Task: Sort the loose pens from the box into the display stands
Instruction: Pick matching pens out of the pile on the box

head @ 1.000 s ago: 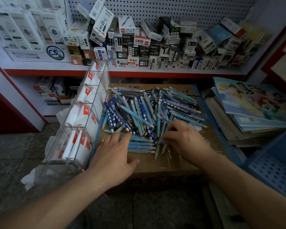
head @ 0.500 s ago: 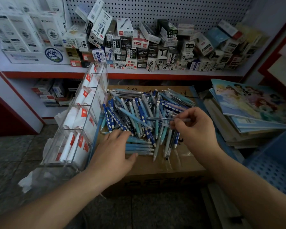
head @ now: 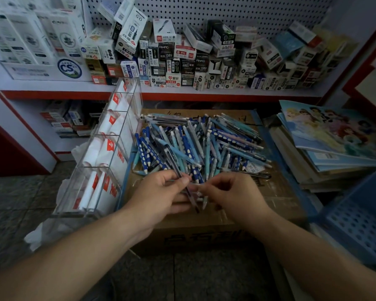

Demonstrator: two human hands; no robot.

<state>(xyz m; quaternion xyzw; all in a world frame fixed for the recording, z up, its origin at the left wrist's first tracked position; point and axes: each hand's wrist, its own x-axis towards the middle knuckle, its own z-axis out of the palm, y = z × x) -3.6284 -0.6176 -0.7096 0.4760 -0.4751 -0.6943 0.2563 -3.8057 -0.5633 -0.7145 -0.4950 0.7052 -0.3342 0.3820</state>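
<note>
The person's left hand (head: pixel 159 194) and right hand (head: pixel 234 196) meet at the near edge of the pile of loose pens (head: pixel 200 144), which lies spread on top of a taped cardboard box (head: pixel 204 227). Between them is 1 dark pen (head: pixel 174 164), slanting from the pile down toward the person. The left thumb and curled fingers pinch its barrel. The right hand's fingers are also curled, and their tips appear to pinch the same pen just beside the left thumb, though the contact is partly hidden. Nothing else is plainly held.

The clear acrylic display stand (head: pixel 74 192) stands just left of the box and touches its side. It has 4 compartments in a row, each already holding white packets with red labels (head: pixel 105 151). A stack of notebooks (head: pixel 326 131) and a blue crate (head: pixel 360 218) sit to the right, and a shelf of small pen cartons (head: pixel 182 61) runs behind.

The step in hand looks like passing 1 pen into the left hand for collecting or checking. To do it well, 1 hand should take a firm hold mid-barrel before the other lets go. The pen should lift clear of the crossed blue pens so none drag off the box. Like pens should be gathered tip-aligned before going to the stand. Room in the compartments looks tight, so each slot needs checking first.
</note>
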